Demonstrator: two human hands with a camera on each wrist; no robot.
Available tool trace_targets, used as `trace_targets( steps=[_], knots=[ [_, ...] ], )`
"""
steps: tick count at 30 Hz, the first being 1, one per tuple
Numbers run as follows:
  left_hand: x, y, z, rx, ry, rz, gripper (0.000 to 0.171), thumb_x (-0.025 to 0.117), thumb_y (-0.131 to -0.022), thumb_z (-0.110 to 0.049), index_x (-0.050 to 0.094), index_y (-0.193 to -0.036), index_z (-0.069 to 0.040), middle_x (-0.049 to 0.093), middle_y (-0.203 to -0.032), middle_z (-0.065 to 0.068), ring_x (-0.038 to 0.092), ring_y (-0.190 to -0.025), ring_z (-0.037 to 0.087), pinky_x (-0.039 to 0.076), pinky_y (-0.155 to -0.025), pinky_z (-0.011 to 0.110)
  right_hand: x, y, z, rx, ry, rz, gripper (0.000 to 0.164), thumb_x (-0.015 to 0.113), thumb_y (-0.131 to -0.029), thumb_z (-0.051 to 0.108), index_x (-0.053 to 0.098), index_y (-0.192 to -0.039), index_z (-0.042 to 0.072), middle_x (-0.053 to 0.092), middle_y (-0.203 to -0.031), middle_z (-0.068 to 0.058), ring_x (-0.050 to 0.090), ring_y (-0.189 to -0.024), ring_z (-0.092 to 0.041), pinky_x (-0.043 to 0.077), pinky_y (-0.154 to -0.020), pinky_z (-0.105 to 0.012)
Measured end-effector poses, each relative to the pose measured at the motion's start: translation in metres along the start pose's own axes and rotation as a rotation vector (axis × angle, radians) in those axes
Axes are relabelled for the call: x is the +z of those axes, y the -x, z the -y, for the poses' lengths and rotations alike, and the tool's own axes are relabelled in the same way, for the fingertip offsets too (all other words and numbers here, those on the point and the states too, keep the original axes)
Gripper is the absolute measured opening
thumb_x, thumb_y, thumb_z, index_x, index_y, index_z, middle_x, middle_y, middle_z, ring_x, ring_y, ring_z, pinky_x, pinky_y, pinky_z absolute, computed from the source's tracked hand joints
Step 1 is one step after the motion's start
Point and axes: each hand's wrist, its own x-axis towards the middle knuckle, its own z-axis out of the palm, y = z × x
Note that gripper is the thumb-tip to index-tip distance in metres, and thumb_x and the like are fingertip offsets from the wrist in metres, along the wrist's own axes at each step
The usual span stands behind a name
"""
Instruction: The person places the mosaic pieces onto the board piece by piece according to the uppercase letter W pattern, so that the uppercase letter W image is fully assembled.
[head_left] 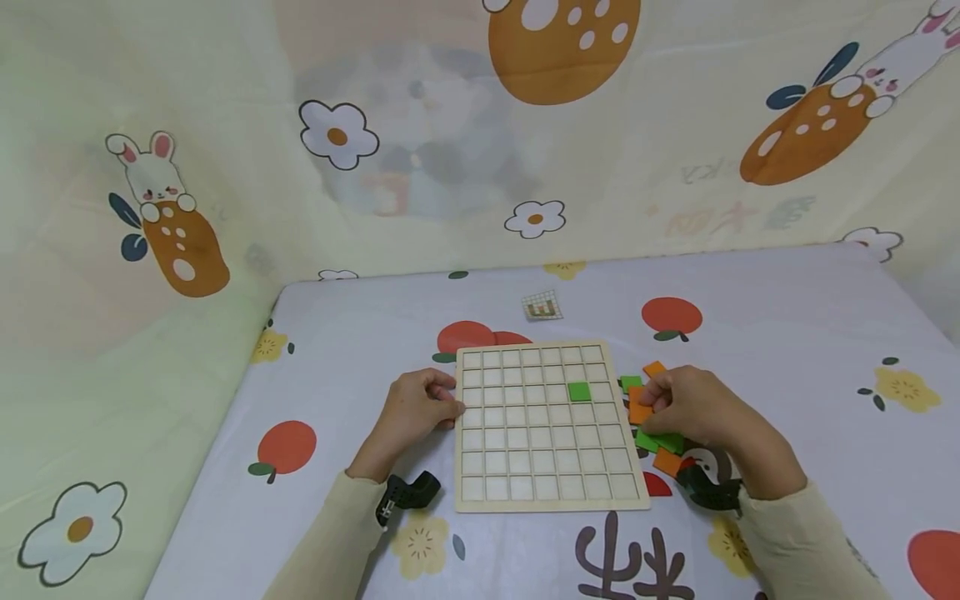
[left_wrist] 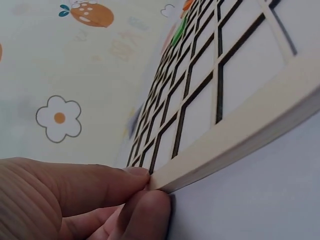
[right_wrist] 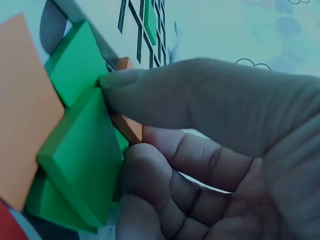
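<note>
A square wooden grid board (head_left: 551,503) lies flat, with one green tile (head_left: 580,392) in a cell toward its upper right. My left hand (head_left: 417,408) pinches the board's left edge between thumb and curled fingers, close up in the left wrist view. Beside the board's right edge, my right hand (head_left: 693,406) is over a loose pile of tiles. Its thumb and curled fingers close round an orange tile (right_wrist: 131,127), partly hidden behind the thumb. Right by the thumb tip leans a green tile (right_wrist: 85,155), overlapping other green tiles.
More orange tiles (head_left: 667,461) and green tiles lie loose around the right hand. Beyond the board is a small patterned card (head_left: 542,306). A printed cloth (head_left: 810,333) covers the table, and a patterned curtain (head_left: 435,150) hangs behind it.
</note>
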Motion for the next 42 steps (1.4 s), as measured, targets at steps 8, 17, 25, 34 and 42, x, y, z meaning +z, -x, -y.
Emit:
trace_targets(
  steps=[8, 17, 25, 34, 42],
  knots=[
    [0.002, 0.001, 0.0, -0.025, 0.006, -0.024, 0.028, 0.082, -0.085, 0.001, 0.071, -0.111, 0.003, 0.068, -0.084, 0.009, 0.067, -0.061, 0.015, 0.062, -0.059, 0.027, 0.001, 0.0, 0.002, -0.058, 0.031, -0.031, 0.022, 0.081, -0.078, 0.007, 0.068, -0.095, 0.003, 0.058, -0.078, -0.003, 0.054, -0.076, -0.02, 0.047, -0.058, -0.029],
    [0.002, -0.001, 0.001, -0.017, 0.046, -0.012, 0.027, 0.082, -0.085, 0.002, 0.07, -0.109, 0.003, 0.068, -0.082, 0.009, 0.067, -0.06, 0.014, 0.062, -0.058, 0.027, 0.001, 0.0, 0.0, -0.105, -0.054, -0.044, 0.013, 0.079, -0.088, 0.008, 0.073, -0.099, 0.005, 0.066, -0.089, -0.003, 0.057, -0.081, -0.02, 0.051, -0.06, -0.026],
    [0.002, -0.001, 0.001, -0.016, 0.038, -0.014, 0.027, 0.081, -0.085, 0.002, 0.07, -0.11, 0.004, 0.068, -0.082, 0.009, 0.067, -0.059, 0.013, 0.062, -0.059, 0.027, 0.004, -0.004, -0.001, -0.127, -0.188, -0.037, 0.017, 0.074, -0.093, 0.009, 0.073, -0.108, 0.0, 0.067, -0.091, -0.008, 0.066, -0.077, -0.02, 0.058, -0.061, -0.028],
    [0.002, 0.0, 0.0, -0.019, 0.059, -0.012, 0.028, 0.081, -0.085, 0.003, 0.07, -0.11, 0.004, 0.068, -0.082, 0.009, 0.067, -0.06, 0.013, 0.063, -0.06, 0.028, 0.008, -0.004, 0.001, -0.148, -0.146, -0.062, 0.029, 0.078, -0.089, 0.008, 0.074, -0.116, -0.001, 0.067, -0.095, -0.007, 0.06, -0.085, -0.022, 0.056, -0.064, -0.026],
    [0.002, 0.0, 0.001, -0.028, 0.051, -0.017, 0.028, 0.082, -0.085, 0.002, 0.07, -0.111, 0.004, 0.068, -0.083, 0.009, 0.067, -0.06, 0.013, 0.063, -0.059, 0.028, 0.014, -0.008, 0.005, -0.155, -0.045, -0.089, 0.031, 0.077, -0.083, 0.002, 0.076, -0.114, -0.001, 0.066, -0.089, -0.003, 0.058, -0.082, -0.02, 0.051, -0.061, -0.024]
  ],
)
